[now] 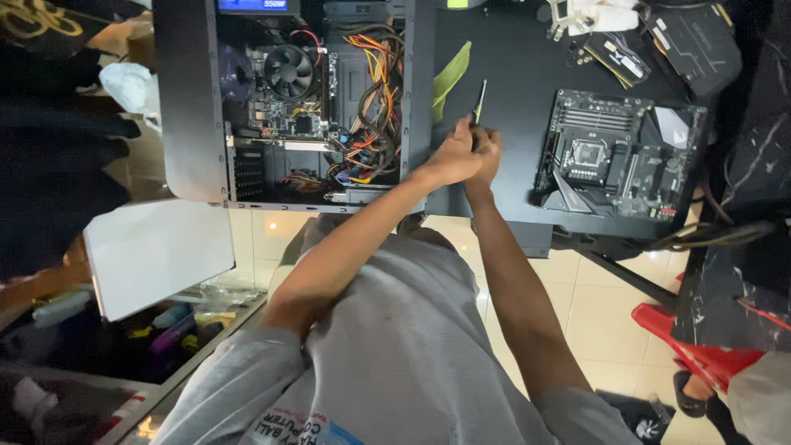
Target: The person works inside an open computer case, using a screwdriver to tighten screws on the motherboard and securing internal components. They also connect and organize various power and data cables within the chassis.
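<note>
My left hand and my right hand are pressed together over the black desk, just right of an open computer case. Both close around the dark handle of a screwdriver, whose thin metal shaft sticks out past my fingers and points away from me. The lower handle is hidden inside my hands. The case lies open, showing a round cooler fan and a bundle of orange and yellow cables.
A loose black motherboard lies on the desk to the right. A green strip lies by the case. Small parts and a flat black component sit at the far right. A white panel leans at lower left, and a red stool stands at lower right.
</note>
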